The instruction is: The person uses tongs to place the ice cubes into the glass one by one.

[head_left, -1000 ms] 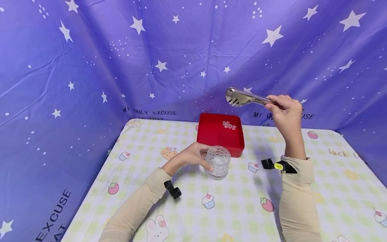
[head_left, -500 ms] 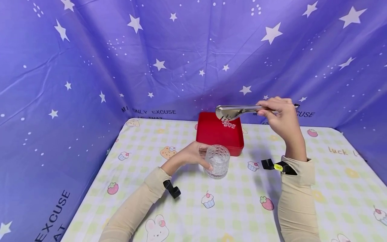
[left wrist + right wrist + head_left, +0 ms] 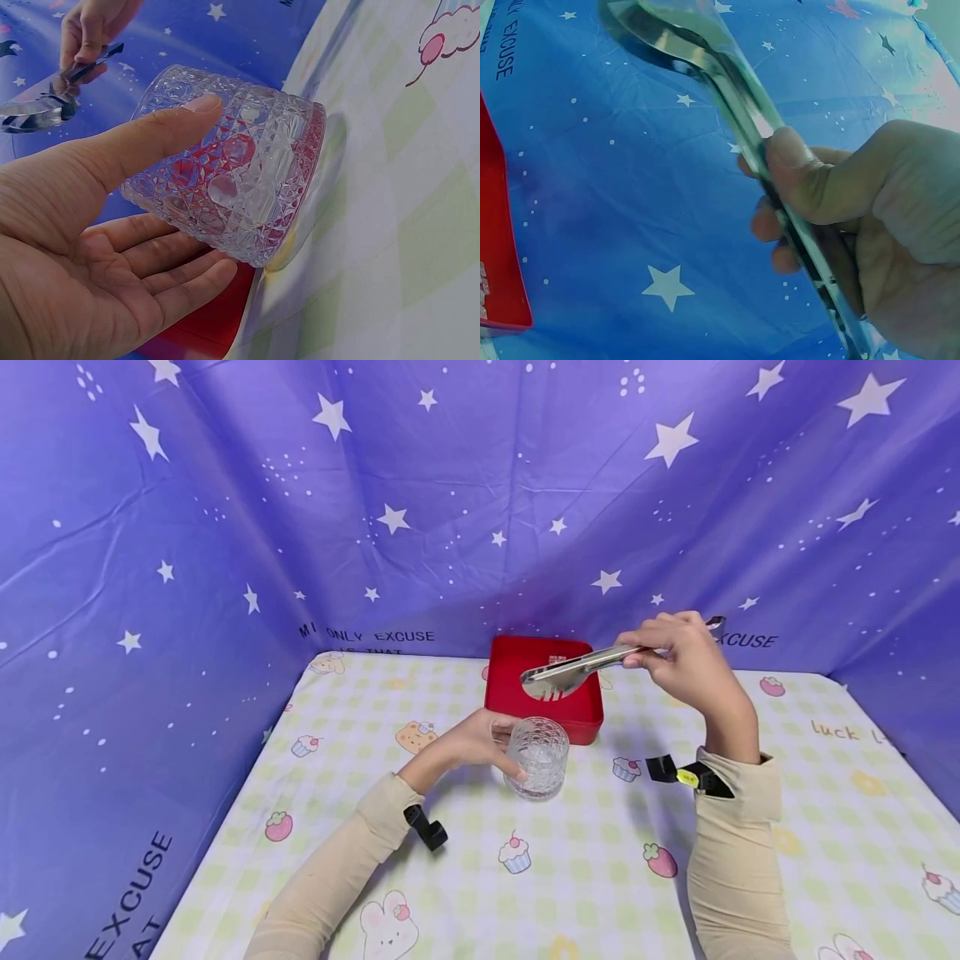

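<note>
A clear cut-glass tumbler (image 3: 546, 758) stands upright on the table, in front of a red square tray (image 3: 504, 689). My left hand (image 3: 480, 742) holds it from the left, thumb on the near side and fingers round the far side; the left wrist view shows the thumb (image 3: 161, 135) against its patterned wall. Raised at the right, my right hand (image 3: 693, 664) grips steel serving tongs (image 3: 600, 660) by the handle. Their slotted head hangs over the tray, arms close together; I cannot tell whether anything is between the tips. Small clear cubes (image 3: 557, 659) lie in the tray, partly hidden by the tongs.
A pastel checked cloth (image 3: 585, 885) with printed cupcakes and strawberries covers the table. Purple star-printed curtains (image 3: 450, 485) rise directly behind the tray and along both sides. Black wrist cameras (image 3: 426, 828) are strapped to both sleeves.
The right hand has lowered and moved left with the tongs, bringing their head from above and behind the tray to over its front part. The left hand keeps its hold on the tumbler.
</note>
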### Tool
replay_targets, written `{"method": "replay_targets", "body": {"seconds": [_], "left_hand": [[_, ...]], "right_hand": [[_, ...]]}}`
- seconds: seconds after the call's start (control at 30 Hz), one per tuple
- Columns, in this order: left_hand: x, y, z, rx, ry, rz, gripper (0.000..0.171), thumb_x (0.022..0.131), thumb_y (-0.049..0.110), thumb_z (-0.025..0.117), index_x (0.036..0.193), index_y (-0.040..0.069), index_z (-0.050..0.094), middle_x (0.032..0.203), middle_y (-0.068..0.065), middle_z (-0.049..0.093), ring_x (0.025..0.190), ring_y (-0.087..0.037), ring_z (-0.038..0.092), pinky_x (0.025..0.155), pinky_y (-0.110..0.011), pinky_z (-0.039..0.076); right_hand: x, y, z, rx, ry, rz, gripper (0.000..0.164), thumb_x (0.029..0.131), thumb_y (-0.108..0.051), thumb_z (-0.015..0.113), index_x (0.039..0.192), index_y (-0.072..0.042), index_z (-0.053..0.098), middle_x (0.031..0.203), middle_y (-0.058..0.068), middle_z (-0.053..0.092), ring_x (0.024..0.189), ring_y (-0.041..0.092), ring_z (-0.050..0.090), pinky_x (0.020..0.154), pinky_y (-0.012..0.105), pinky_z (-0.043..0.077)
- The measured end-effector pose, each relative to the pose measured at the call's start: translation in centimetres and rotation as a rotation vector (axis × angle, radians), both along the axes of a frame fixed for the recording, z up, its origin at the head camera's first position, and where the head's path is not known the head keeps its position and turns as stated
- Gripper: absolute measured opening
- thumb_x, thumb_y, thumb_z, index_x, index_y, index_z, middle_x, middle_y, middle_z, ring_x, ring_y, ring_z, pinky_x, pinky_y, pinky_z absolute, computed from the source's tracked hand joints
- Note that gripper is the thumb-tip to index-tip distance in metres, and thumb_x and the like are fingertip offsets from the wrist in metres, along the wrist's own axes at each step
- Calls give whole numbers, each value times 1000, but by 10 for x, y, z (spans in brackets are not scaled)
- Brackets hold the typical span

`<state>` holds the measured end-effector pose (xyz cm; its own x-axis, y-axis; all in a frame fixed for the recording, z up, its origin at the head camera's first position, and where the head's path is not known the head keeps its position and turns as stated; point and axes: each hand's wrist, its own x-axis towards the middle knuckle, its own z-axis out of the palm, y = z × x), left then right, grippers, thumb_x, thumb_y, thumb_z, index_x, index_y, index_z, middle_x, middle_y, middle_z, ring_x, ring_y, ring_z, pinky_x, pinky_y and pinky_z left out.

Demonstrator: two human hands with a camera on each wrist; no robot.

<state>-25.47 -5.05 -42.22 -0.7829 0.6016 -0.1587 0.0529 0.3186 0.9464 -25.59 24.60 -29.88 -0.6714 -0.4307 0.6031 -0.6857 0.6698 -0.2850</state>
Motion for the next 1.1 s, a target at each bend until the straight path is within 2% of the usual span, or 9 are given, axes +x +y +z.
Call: {"method": "replay_targets", "body": {"seconds": [0.37, 0.57, 0.8, 0.93, 1.1], "left_hand": [[-1, 1, 0, -25, 9, 5, 76, 69, 3, 92, 139, 9, 63, 130, -7, 71, 117, -20, 67, 101, -30, 56], [-2, 1, -1, -13, 18, -5, 79, 69, 1, 91, 142, 6, 60, 135, -10, 69, 121, -23, 67, 104, -30, 56], [-1, 1, -1, 14, 8, -6, 76, 69, -2, 90, 139, 3, 61, 132, -13, 70, 122, -24, 67, 105, -30, 55], [-1, 0, 0, -6, 7, 2, 70, 68, 0, 91, 134, 2, 65, 127, -13, 72, 119, -23, 68, 104, -29, 55], [-1, 0, -1, -29, 29, 11, 54, 67, 4, 92, 116, -1, 71, 118, -12, 75, 110, -18, 69, 101, -28, 56]], "right_hand": [[0, -3, -1, 96, -65, 11, 20, 76, 2, 83, 96, -2, 80, 75, 4, 69, 71, 13, 49, 87, 39, 34], [-2, -6, -3, 123, -84, 31, 19, 75, 1, 84, 92, -6, 80, 71, -2, 65, 68, 11, 47, 84, 38, 34], [-3, -9, -5, 156, -120, 23, 18, 75, -1, 85, 90, -8, 81, 68, -4, 62, 69, 14, 50, 82, 37, 33], [-4, -11, -7, 195, -123, 18, 19, 73, 0, 85, 90, -9, 82, 71, -2, 65, 70, 17, 54, 80, 36, 33], [-5, -15, -8, 237, -147, 16, 20, 74, 0, 85, 92, -8, 82, 77, 2, 71, 76, 22, 61, 81, 39, 36]]}}
